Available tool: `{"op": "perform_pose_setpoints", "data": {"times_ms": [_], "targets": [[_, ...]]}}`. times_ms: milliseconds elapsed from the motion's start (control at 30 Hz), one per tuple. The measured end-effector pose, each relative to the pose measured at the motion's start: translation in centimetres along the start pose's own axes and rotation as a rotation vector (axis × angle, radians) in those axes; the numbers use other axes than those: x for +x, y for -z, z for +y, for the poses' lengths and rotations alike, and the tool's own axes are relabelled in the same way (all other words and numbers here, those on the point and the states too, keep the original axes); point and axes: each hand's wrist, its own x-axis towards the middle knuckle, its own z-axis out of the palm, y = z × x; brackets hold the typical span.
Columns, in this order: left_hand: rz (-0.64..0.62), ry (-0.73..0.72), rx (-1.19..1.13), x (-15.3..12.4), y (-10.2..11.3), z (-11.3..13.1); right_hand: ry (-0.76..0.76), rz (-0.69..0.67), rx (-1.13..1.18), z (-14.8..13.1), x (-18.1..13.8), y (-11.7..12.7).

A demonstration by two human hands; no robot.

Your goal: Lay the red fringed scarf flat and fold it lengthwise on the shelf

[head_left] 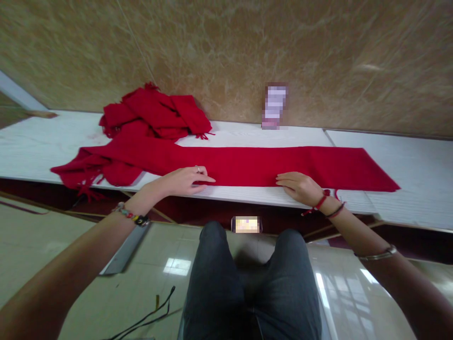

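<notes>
A long red scarf (269, 165) lies stretched flat across the white table (406, 165), its fringed left end hanging over the front edge. My left hand (182, 181) rests flat on the scarf's near edge, fingers extended, a ring on one finger. My right hand (299, 185) lies palm down on the same near edge further right, fingers stretched out. Neither hand grips the cloth.
A heap of more red scarves (159, 113) sits at the back left of the table against the brown marbled wall. A small blurred card (274, 106) stands at the wall. My knees in dark trousers (247, 283) are below the table; a cable (148, 316) lies on the tiled floor.
</notes>
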Motion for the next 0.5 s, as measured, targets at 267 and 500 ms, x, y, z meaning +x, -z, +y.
{"op": "perform_pose_setpoints", "data": {"times_ms": [267, 500], "targets": [[0.348, 0.252, -0.1, 7.9, -0.5, 1.2, -0.42, -0.142, 0.021, -1.5, 6.8, -1.5], [0.012, 0.642, -0.161, 9.5, -3.1, 2.3, -0.466, -0.384, -0.118, -2.9, 8.1, -3.5]]}}
